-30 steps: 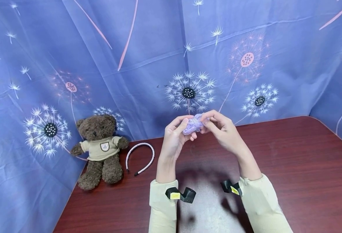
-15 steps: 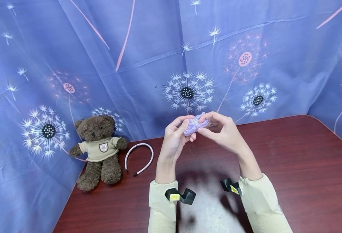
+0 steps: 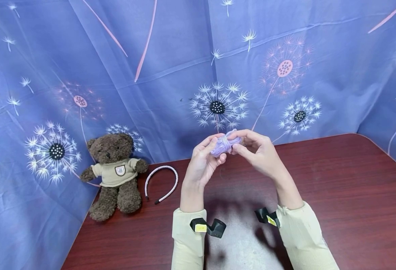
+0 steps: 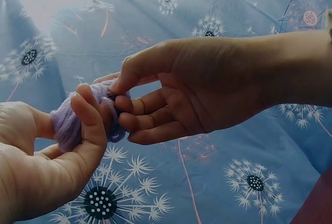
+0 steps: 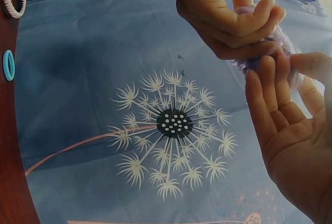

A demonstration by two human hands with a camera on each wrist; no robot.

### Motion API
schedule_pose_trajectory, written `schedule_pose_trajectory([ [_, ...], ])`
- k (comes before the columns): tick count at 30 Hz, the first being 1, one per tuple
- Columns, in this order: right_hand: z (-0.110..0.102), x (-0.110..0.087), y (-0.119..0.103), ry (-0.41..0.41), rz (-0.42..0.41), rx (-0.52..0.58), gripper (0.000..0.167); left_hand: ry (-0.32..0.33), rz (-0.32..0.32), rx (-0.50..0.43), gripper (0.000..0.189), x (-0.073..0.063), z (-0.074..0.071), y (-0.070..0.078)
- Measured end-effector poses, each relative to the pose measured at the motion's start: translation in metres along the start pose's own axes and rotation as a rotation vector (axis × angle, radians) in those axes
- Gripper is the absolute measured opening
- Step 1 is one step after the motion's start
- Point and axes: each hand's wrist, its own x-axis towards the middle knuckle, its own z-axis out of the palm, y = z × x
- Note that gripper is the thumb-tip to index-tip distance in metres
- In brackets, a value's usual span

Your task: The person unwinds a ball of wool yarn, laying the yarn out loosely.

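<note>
A small skein of lilac yarn (image 3: 222, 146), wrapped round its middle with the same yarn, is up off the table between both hands. My left hand (image 3: 199, 161) grips its left end, thumb on the near side and fingers behind. From the other side my right hand (image 3: 260, 153) pinches the skein's right end between thumb and fingertips. Seen from the left wrist, the right fingertips meet the yarn (image 4: 65, 123) close to the left fingers. In the right wrist view, fingers cover much of the skein.
On the dark red table (image 3: 336, 187), a white headband (image 3: 175, 176) lies left of the hands. Beside it sits a brown teddy bear (image 3: 108, 195) in a beige shirt. A blue ring (image 5: 9, 65) shows near the table edge. Behind hangs a blue dandelion-print cloth (image 3: 171, 45).
The right thumb and fingers have shifted along the skein's right end, and the skein has turned slightly. The left hand keeps its grip. The bear and headband stay put.
</note>
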Motion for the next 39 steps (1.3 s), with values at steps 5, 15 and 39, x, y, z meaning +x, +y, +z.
schedule_pose_trajectory([
  [5, 0.001, 0.000, -0.001, 0.015, -0.030, -0.055, 0.031, 0.014, -0.017, -0.036, 0.032, 0.002, 0.000, -0.001],
  [15, 0.005, 0.000, -0.003, 0.080, -0.062, -0.125, 0.013, 0.075, 0.023, -0.063, 0.022, 0.002, 0.004, -0.003],
  [39, 0.005, 0.001, 0.001, 0.153, 0.030, -0.102, 0.008, 0.138, 0.195, 0.150, 0.020, -0.002, 0.014, -0.007],
])
